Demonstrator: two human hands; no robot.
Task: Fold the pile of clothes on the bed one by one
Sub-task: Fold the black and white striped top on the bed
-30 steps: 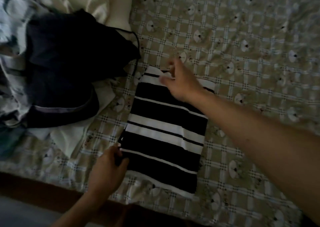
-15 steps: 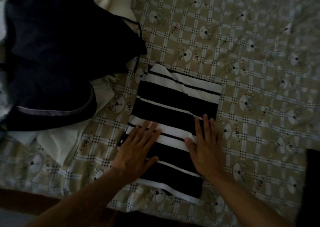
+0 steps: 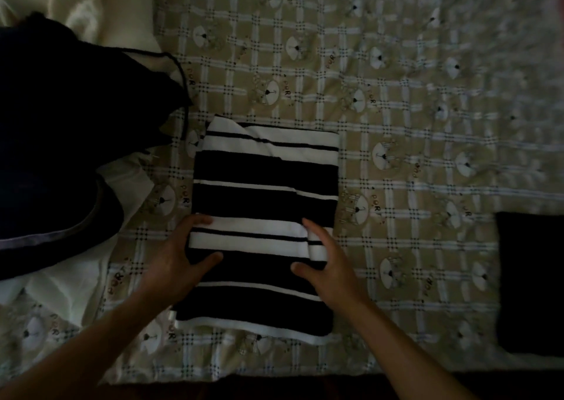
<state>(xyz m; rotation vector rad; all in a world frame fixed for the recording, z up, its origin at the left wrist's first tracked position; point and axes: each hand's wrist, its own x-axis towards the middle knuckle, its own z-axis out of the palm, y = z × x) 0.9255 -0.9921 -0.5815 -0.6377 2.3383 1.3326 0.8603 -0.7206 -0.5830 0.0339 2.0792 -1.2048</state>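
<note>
Centre of bed: black-and-white striped garment [image 3: 262,216], folded to narrow rectangle, flat on beige checked bedsheet [image 3: 412,94] with bear print.
Left hand [image 3: 180,253]: grasping garment's left edge, thumb on top.
Right hand [image 3: 331,265]: grasping right edge, strip of fabric raised between thumb and fingers.
Left of garment: pile of dark clothes [image 3: 61,140], near but apart; white cloth [image 3: 76,277] beneath it.
Far right: dark folded item [image 3: 531,280], well apart.
</note>
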